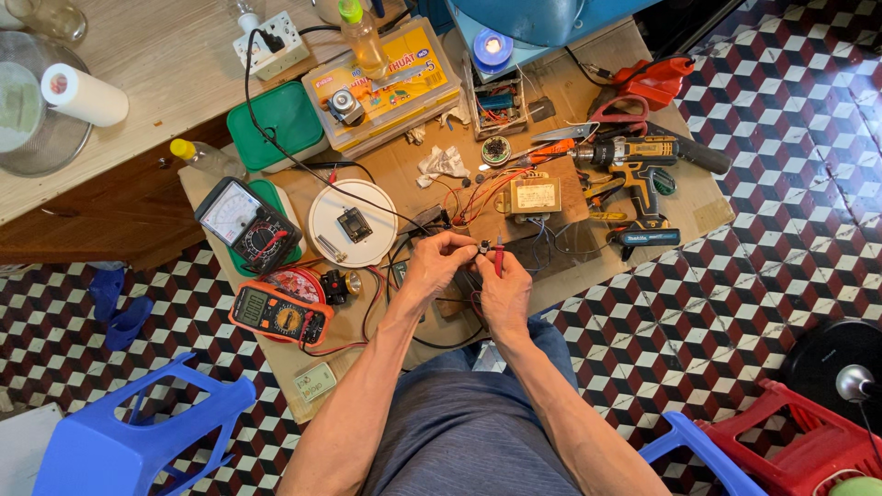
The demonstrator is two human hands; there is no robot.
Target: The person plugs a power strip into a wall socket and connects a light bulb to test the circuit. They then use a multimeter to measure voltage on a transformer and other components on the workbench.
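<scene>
Over the cardboard-covered bench, the left hand pinches a small dark round part while the right hand grips a red-handled tool against it, so a slip could probably snag the thin red wires.

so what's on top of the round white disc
A small dark square part lies near the middle of the round white disc, with a short metal piece beside it. A black cable crosses its upper edge.
</scene>
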